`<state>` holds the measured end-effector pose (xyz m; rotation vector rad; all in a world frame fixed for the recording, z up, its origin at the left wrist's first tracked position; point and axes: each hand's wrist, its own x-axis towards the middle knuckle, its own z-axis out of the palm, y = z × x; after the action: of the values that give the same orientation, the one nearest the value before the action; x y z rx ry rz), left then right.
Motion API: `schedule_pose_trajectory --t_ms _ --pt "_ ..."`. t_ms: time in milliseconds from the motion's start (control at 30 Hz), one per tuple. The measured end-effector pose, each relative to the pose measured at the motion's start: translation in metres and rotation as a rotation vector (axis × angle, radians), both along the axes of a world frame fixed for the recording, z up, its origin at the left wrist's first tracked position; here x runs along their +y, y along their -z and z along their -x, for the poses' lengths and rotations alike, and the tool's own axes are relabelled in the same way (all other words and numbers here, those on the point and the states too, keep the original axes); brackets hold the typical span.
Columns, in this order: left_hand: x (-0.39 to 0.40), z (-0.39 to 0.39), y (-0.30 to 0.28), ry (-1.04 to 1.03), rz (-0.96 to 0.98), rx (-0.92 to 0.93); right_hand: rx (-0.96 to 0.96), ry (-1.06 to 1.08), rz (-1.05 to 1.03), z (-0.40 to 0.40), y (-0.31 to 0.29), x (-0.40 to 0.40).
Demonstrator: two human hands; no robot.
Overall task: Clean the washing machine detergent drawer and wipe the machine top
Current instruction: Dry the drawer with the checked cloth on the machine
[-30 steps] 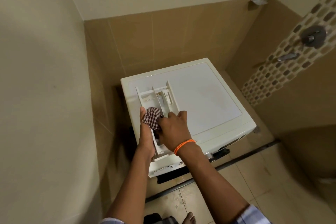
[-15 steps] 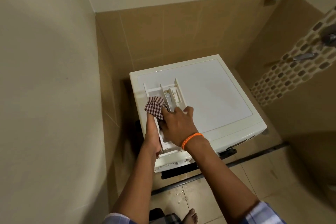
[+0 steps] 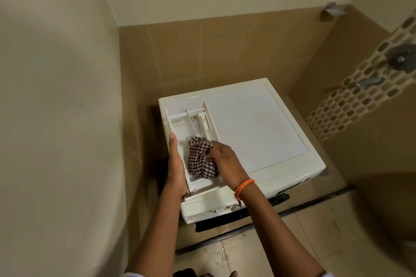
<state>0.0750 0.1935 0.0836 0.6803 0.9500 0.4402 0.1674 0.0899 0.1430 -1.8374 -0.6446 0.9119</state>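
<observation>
A person's right hand (image 3: 221,159), pinching a checked cloth (image 3: 201,157), has dragged it nearer along the detergent drawer (image 3: 203,183); left hand (image 3: 175,164), fingers straight, steadies its side.

Checked maroon-white cloth (image 3: 201,157); white drawer (image 3: 203,183); orange wristband (image 3: 244,185).

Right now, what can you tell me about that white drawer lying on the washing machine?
The detergent drawer is white plastic, long and narrow, split by upright walls into compartments. It lies on the machine top, its front panel overhanging the near edge. The left hand steadies its left side; the right hand presses a checked cloth into its near part.
</observation>
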Motion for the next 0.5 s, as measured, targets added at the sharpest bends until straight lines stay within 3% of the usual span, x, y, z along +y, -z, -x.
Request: schedule_pose_trajectory --t_ms 67,133,300,400,500 --pt "0.005 0.003 0.001 0.013 -0.059 -0.026 0.172 0.154 -0.136 -0.014 -0.011 -0.007" --pt "0.004 0.003 0.004 0.013 -0.07 -0.016 0.089 0.236 -0.232 -0.023 -0.018 -0.014" --pt "0.001 0.004 0.025 0.025 -0.057 0.05 -0.766 0.392 -0.085 -0.015 -0.025 -0.013" --pt "0.003 0.004 0.034 0.083 0.003 -0.005 -1.083 0.121 0.116 0.008 -0.003 -0.005" --pt "0.0 0.003 0.039 0.12 -0.058 -0.013 -1.05 -0.088 0.306 0.021 0.024 -0.005"
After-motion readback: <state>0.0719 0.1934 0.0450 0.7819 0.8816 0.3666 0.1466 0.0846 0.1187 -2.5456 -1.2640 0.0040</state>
